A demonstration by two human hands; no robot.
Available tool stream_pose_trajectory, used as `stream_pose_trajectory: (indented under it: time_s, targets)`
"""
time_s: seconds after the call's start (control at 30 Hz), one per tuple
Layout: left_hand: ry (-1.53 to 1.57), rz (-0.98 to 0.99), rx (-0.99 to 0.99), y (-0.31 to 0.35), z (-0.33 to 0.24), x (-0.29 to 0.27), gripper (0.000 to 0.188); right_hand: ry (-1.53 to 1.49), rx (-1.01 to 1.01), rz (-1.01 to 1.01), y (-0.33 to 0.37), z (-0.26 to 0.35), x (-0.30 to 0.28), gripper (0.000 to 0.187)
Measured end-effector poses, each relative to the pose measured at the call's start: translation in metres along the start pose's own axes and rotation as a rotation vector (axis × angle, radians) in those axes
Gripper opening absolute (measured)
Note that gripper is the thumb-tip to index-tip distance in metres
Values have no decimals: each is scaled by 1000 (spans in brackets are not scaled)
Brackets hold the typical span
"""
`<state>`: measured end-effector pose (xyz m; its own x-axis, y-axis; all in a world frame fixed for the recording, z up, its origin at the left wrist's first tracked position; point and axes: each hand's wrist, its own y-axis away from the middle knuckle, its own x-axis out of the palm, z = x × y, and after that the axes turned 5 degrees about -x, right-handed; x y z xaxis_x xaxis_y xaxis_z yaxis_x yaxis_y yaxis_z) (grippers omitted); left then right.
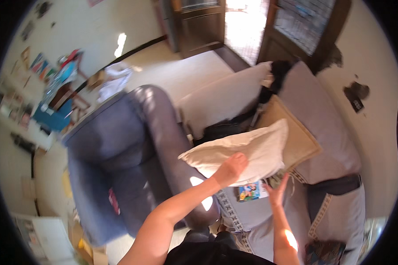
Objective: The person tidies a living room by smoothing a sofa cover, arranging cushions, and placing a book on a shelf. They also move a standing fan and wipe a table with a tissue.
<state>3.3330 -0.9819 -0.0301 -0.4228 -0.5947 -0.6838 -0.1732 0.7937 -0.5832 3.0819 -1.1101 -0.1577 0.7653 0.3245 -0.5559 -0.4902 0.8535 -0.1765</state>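
Note:
A cream cushion [252, 148] is tilted up over the grey sofa, and my left hand [232, 169] is closed on its near side. Just below its right corner is my right hand [277, 192], thumb and fingers apart. Under the cushion's lower edge, partly covered, lies a colourful blue-and-white booklet or flat box [250, 191], close to my right thumb. A small greenish patterned item [275, 180] shows between the cushion and my right fingers; its kind is unclear. Behind stands a tan cushion [301, 143] with a darker border, leaning on the sofa back.
A blue-grey armchair [119, 145] stands at left, its arm near my left forearm. The grey sofa [327, 119] has black cloth or bags [227, 128] at its far end. A dark patterned item [325, 252] lies lower right. Beyond is an open wooden door [203, 28].

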Motion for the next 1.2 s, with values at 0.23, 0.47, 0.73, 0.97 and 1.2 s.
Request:
stream_pose_trajectory:
  time_s: [0.23,0.47,0.73,0.97,1.2]
  targets:
    - [-237,-302,-49,3,-73,-147,15,-475,-183,217,-53,124,-37,86]
    - [-724,-709,-66,8,-113,-301,20,-833,-322,283,-48,285,17,63]
    - [-1008,-564,-237,128,-31,-403,20,-366,-742,734,13,355,162,64]
    - [-806,-133,-925,307,135,-350,19,-37,-483,720,13,273,190,60]
    - [-110,30,-1448,368,225,-214,44,163,-134,624,20,158,121,54]
